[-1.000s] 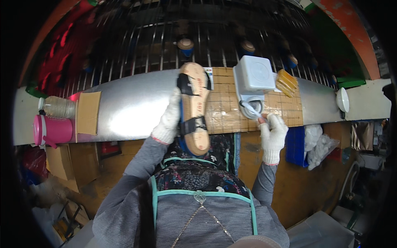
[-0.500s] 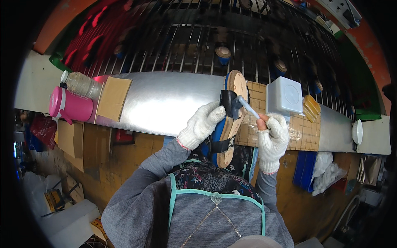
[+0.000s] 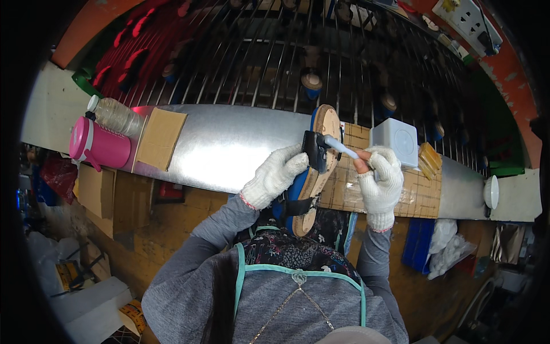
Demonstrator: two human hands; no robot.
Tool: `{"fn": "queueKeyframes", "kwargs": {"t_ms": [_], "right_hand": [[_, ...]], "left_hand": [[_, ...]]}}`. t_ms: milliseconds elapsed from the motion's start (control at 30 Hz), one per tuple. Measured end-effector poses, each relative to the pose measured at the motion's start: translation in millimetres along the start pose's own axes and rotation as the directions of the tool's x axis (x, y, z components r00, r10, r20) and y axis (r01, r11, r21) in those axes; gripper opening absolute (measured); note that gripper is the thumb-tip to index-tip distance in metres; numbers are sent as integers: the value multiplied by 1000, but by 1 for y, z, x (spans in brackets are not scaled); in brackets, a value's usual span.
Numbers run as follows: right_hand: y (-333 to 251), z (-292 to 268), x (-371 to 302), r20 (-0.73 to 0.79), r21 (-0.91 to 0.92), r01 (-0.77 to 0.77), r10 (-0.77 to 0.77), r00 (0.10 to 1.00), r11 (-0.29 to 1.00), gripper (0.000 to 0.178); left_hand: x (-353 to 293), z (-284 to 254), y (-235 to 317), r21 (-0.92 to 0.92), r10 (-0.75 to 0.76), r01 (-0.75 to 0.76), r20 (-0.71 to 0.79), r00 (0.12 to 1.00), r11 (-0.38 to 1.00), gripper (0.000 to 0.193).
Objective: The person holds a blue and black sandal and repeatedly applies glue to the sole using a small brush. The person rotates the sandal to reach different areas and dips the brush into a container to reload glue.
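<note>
In front of me a sandal (image 3: 327, 123) with a tan sole face, black straps and a blue last lies slanted over the bench edge, its near end toward my lap. My left hand (image 3: 276, 176), in a white knitted glove, grips its left side by the wide black strap (image 3: 312, 150). Bare fingertips poke out of the glove on my right hand (image 3: 380, 182), which pinches a pale-handled brush (image 3: 344, 148). The brush's head touches the sandal beside that strap; its bristles cannot be made out.
A white square container (image 3: 395, 142) and yellowish blocks (image 3: 429, 160) stand right on taped cardboard (image 3: 358, 189). Left are a pink jug (image 3: 106, 143), a clear bottle (image 3: 117, 116) and a cardboard piece (image 3: 161, 139). Behind the metal bench (image 3: 229, 143), rods (image 3: 278, 74) carry more shoes.
The brush head has shifted slightly left and down along the wide strap, my right hand with it. The sandal sits slightly lower in view, still in my left hand.
</note>
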State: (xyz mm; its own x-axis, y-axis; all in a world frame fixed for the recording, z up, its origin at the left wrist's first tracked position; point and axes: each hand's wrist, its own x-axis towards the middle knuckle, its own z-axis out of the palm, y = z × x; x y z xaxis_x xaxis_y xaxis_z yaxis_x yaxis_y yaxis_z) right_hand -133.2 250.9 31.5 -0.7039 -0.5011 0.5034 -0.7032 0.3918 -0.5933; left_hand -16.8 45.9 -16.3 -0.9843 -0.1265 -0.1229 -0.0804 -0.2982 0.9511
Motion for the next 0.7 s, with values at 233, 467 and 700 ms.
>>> {"fn": "queueKeyframes", "kwargs": {"t_ms": [233, 467, 700], "right_hand": [[6, -3, -8, -3, 54, 17, -16, 1000, 998, 17], [13, 2, -14, -27, 312, -124, 139, 990, 942, 17], [1, 3, -35, 59, 276, -235, 228, 972, 932, 21]], "left_hand": [[13, -2, 4, -2, -22, 22, 26, 999, 1000, 83], [17, 11, 13, -124, -73, 75, 18, 997, 989, 79], [11, 22, 19, -195, -140, 114, -125, 982, 974, 79]]}}
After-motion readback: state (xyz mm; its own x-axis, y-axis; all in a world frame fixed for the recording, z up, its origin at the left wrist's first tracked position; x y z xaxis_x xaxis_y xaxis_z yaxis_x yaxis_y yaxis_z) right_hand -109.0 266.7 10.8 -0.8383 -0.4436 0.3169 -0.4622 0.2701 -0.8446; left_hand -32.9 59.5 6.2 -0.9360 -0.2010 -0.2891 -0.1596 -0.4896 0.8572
